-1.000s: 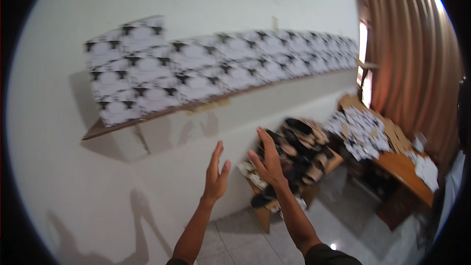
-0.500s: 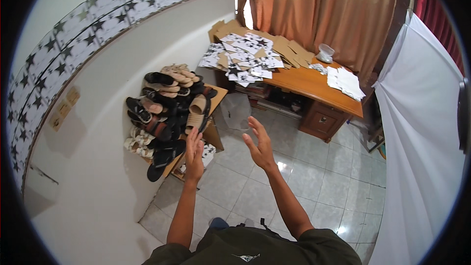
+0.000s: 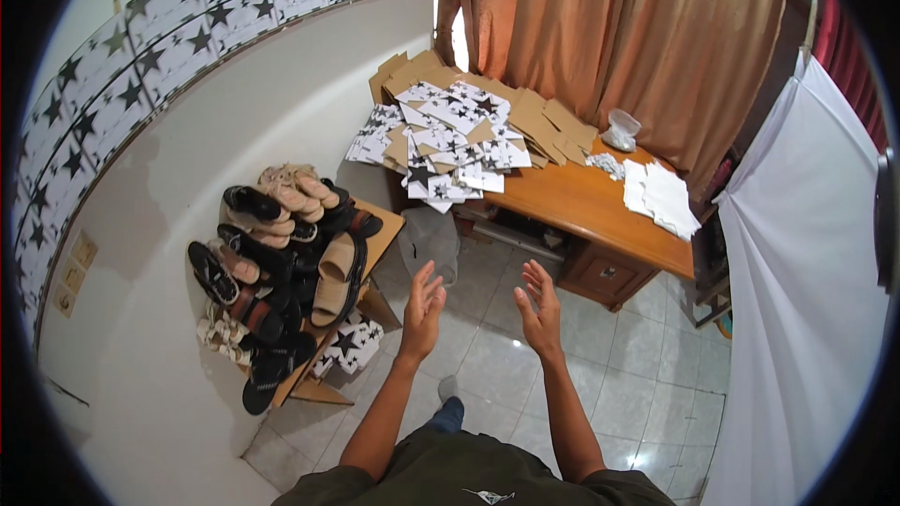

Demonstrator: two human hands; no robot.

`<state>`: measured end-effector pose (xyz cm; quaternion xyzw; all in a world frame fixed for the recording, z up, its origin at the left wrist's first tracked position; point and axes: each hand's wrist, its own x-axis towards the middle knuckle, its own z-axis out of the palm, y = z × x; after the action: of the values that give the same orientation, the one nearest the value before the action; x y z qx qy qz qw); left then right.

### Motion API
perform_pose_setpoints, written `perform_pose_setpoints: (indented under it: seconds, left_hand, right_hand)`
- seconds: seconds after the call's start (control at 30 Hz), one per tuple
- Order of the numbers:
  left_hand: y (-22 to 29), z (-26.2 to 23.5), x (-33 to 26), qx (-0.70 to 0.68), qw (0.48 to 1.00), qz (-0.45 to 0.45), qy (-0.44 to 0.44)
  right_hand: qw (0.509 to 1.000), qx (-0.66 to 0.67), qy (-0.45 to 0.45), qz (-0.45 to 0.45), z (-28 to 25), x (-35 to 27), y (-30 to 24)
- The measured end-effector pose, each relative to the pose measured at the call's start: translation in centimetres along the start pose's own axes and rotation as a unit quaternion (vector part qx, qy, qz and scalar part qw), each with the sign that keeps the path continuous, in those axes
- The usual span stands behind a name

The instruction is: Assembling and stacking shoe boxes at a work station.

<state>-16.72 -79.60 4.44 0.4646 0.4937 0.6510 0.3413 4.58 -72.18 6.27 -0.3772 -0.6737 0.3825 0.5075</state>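
Note:
Both my hands are held up in the air above the tiled floor, palms facing each other, with a gap between them. My left hand [image 3: 424, 314] has its fingers stretched out and holds nothing; nearest to it are the pile of sandals and shoes [image 3: 281, 262] and a translucent plastic bin [image 3: 429, 242]. My right hand [image 3: 539, 307] is likewise spread and bare, in front of the wooden desk [image 3: 562, 201]. On the desk lies a heap of flat white cardboard pieces with black stars [image 3: 459, 136], beside brown cardboard sheets [image 3: 539, 126].
The footwear sits on a small wooden table [image 3: 382, 244], with star-printed boxes [image 3: 349, 345] beneath. White sheets [image 3: 659, 199] and a clear plastic container [image 3: 621, 129] rest on the desk. A white cloth [image 3: 806, 272] hangs at right. Star-printed boxes [image 3: 220, 14] line a wall shelf.
My view has moved closer to the desk and the footwear table. My hands have shifted in the picture, staying apart and bare, and my foot now shows below.

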Motion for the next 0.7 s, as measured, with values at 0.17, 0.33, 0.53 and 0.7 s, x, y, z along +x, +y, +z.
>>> perform_pose_setpoints:
  seconds: [0.17, 0.33, 0.53, 0.7]
  left_hand:
    - [-3.0, 1.4, 9.2, -0.049, 0.999, -0.022, 0.007]
    - [-5.7, 2.7, 18.1, -0.019, 0.999, -0.028, 0.009]
    - [-9.5, 5.8, 27.7, -0.004, 0.999, -0.039, 0.026]
    - [-13.3, 9.5, 35.8, -0.012, 0.998, -0.041, 0.055]
  right_hand:
    - [1.000, -0.001, -0.019, 0.012, 1.6, 8.3, 3.7]
    - [1.000, 0.006, -0.012, 0.005, 2.3, 16.5, 7.2]
    - [1.000, 0.001, -0.022, 0.011, 1.3, 26.5, 13.1]
    - [0.998, 0.025, -0.054, 0.007, 0.4, 36.0, 19.5]
